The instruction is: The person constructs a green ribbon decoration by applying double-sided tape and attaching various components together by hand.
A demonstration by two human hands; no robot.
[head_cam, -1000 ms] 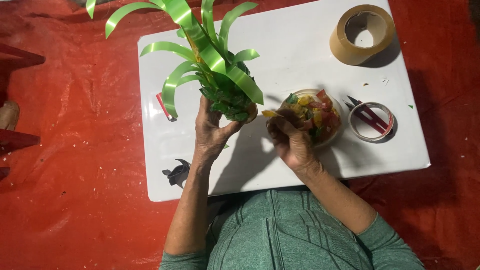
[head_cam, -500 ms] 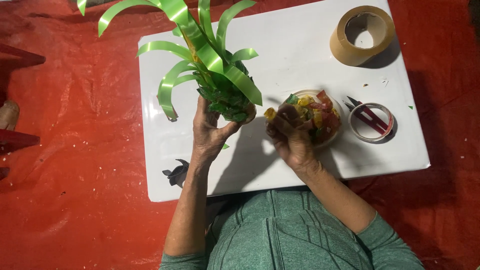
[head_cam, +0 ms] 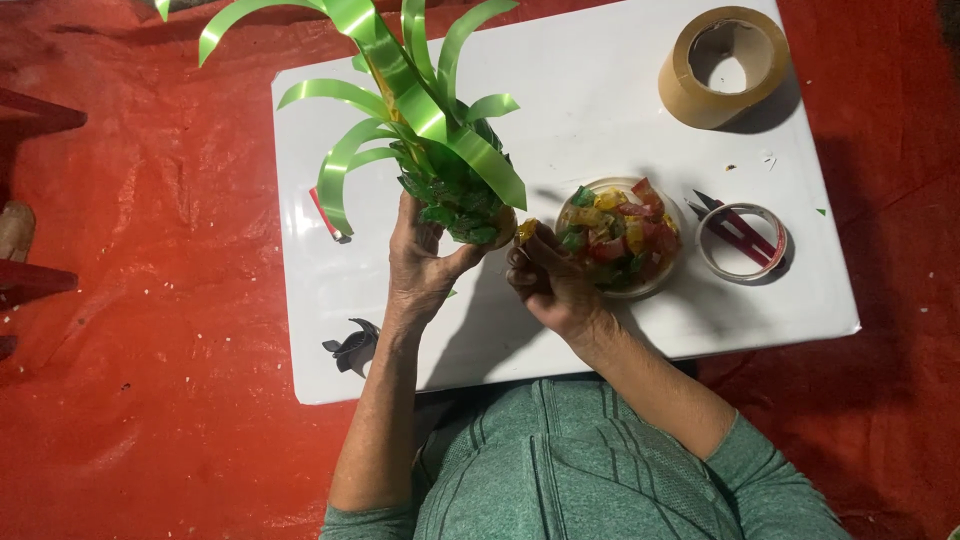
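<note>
Your left hand [head_cam: 425,262] grips the base of a green ribbon plant [head_cam: 440,160], fingers wrapped round its lower end, holding it tilted up off the white desk [head_cam: 600,110] near the middle. Your right hand [head_cam: 548,283] is closed in a pinch on a small yellow folded piece [head_cam: 527,230], pressed right against the plant's lower right side, just left of the clear bowl [head_cam: 662,282]. Progress, as a judgement: long leaves and a band of green folded pieces look done at the top of the body; the yellow piece seems to start a new row, and the bowl holds plenty of red, yellow and green pieces, so most of the body looks left to do. Right of the bowl, a small tape ring [head_cam: 744,243] with red snips [head_cam: 735,222] lying across it, close to the desk's right edge. Brown tape roll [head_cam: 723,65] sits at the far right corner. Red marker-like thing [head_cam: 325,215] lies under the leaves on the left; a dark small object [head_cam: 352,347] overhangs the near left edge. Open room: bare desk far of the bowl and along the near edge left of your arms. Leaves overshoot the far edge above the red floor sheet [head_cam: 130,300].
</note>
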